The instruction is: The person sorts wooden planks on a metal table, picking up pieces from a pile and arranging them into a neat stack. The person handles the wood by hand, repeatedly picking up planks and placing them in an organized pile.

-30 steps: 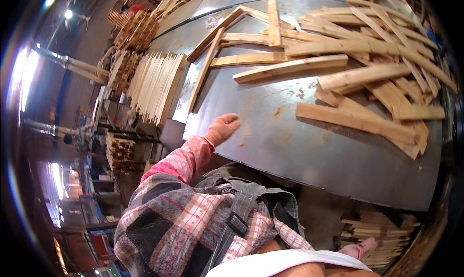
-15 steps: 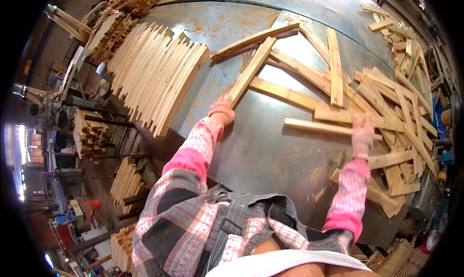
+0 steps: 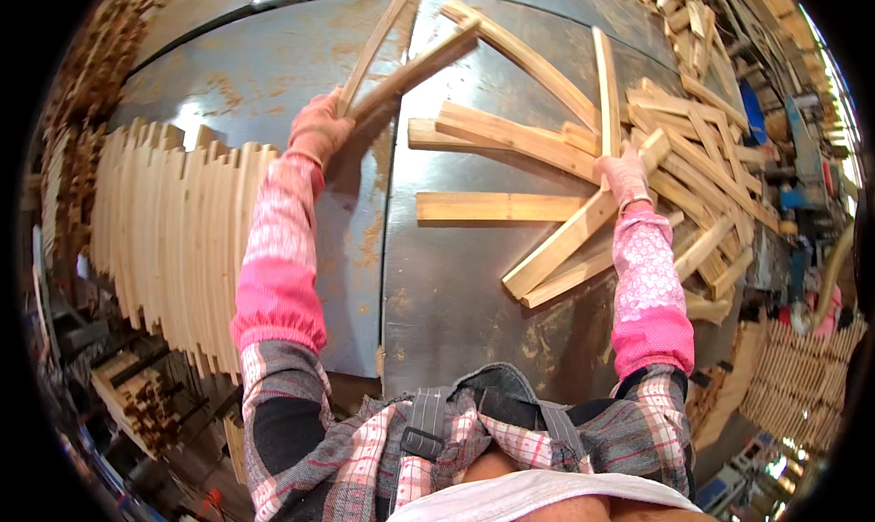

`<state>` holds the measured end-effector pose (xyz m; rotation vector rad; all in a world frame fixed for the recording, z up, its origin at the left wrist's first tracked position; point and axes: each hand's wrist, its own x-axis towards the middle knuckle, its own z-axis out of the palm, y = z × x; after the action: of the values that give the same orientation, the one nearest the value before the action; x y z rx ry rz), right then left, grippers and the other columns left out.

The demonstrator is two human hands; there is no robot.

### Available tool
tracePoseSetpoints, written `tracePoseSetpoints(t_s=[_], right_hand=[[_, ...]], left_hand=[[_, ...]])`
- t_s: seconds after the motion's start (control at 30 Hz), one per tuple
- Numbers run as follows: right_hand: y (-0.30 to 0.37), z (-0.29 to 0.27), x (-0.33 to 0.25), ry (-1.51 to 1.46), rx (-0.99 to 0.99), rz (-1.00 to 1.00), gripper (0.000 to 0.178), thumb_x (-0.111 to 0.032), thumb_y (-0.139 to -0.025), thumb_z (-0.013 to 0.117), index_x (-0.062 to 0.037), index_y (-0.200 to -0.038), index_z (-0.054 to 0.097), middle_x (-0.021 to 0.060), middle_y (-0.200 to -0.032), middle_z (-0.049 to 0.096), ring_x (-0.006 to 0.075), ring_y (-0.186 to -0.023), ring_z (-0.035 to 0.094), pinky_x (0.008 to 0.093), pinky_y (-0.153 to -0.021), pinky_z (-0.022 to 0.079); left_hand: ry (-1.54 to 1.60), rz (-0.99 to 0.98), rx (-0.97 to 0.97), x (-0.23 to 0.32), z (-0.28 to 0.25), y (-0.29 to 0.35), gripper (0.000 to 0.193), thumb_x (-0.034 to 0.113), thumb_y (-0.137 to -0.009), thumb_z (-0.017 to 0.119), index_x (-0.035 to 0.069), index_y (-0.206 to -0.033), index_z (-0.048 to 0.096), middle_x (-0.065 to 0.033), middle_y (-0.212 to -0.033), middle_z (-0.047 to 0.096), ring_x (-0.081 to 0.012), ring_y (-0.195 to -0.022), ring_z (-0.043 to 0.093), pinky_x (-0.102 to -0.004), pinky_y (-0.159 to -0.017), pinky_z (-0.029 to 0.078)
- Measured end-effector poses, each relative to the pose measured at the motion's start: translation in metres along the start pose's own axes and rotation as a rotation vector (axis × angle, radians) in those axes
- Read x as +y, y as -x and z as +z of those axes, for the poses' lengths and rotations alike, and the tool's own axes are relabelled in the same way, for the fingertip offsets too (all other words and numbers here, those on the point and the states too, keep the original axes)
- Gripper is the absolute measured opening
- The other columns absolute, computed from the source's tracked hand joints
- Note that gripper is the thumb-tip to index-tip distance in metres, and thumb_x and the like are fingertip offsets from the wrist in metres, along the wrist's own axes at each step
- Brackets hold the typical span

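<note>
So since half a second ago my left hand (image 3: 317,128) has lifted two wood slats (image 3: 401,52), fingers clenched round them, pointing to 1 o'clock over the metal table (image 3: 456,276). Right hand (image 3: 625,173) grips a slat (image 3: 570,239) in the pile (image 3: 693,157) at 2 o'clock.

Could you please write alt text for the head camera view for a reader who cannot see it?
A person's gloved left hand grips wooden slats lifted off a metal table, while the right hand rests on a loose pile of slats. A neat row of slats lies at the left.
</note>
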<state>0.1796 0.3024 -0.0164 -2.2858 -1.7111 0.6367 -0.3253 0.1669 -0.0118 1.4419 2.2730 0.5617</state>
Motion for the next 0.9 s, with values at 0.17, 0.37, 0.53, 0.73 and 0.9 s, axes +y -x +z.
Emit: tracePoseSetpoints(t_s=[0.17, 0.37, 0.53, 0.73, 0.9], right_hand=[[0.016, 0.005, -0.006, 0.360, 0.013, -0.168, 0.076, -0.015, -0.075, 0.072, -0.0054, -0.147, 0.050, 0.0240, -0.133, 0.063, 0.0377, -0.124, 0.062, 0.0426, -0.105, 0.051], [0.031, 0.011, -0.011, 0.316, -0.116, -0.200, 0.056, -0.012, -0.075, 0.071, -0.0054, -0.130, 0.065, 0.0218, -0.116, 0.070, 0.0364, -0.115, 0.067, 0.0427, -0.098, 0.053], [0.129, -0.022, 0.014, -0.115, -0.152, -0.058, 0.061, -0.016, -0.074, 0.075, -0.0017, -0.133, 0.063, 0.0231, -0.116, 0.068, 0.0352, -0.108, 0.068, 0.0417, -0.089, 0.057], [0.243, 0.049, 0.083, 0.165, -0.210, 0.161, 0.105, -0.030, -0.076, 0.086, 0.0012, -0.158, 0.027, 0.0286, -0.149, 0.048, 0.0420, -0.135, 0.052, 0.0442, -0.115, 0.042], [0.267, 0.064, 0.034, 0.108, -0.147, 0.331, 0.119, -0.034, -0.074, 0.088, -0.0011, -0.161, 0.014, 0.0343, -0.148, 0.046, 0.0462, -0.134, 0.051, 0.0461, -0.114, 0.043]], left_hand=[[-0.258, -0.195, -0.196, 0.011, 0.013, -0.051, 0.066, 0.016, -0.084, 0.061, 0.018, -0.149, 0.048, -0.0272, -0.133, 0.063, -0.0431, -0.127, 0.059, -0.0456, -0.105, 0.049], [-0.191, -0.224, -0.264, 0.007, 0.015, -0.045, 0.049, 0.014, -0.087, 0.058, 0.012, -0.136, 0.056, -0.0270, -0.124, 0.067, -0.0419, -0.122, 0.062, -0.0467, -0.103, 0.049], [0.978, -0.318, -0.415, -0.018, 0.027, 0.047, 0.038, 0.003, -0.077, 0.064, -0.001, -0.114, 0.061, -0.0036, -0.082, 0.059, -0.0129, -0.063, 0.054, -0.0291, -0.055, 0.045], [1.135, -0.487, -0.249, 0.006, 0.066, 0.185, 0.062, -0.006, -0.081, 0.062, 0.007, -0.141, 0.052, -0.0039, -0.104, 0.067, -0.0128, -0.085, 0.065, -0.0280, -0.073, 0.056], [0.920, -0.578, -0.168, 0.036, 0.088, 0.251, 0.068, -0.006, -0.081, 0.064, 0.009, -0.145, 0.048, -0.0076, -0.113, 0.070, -0.0164, -0.093, 0.067, -0.0318, -0.082, 0.056]])
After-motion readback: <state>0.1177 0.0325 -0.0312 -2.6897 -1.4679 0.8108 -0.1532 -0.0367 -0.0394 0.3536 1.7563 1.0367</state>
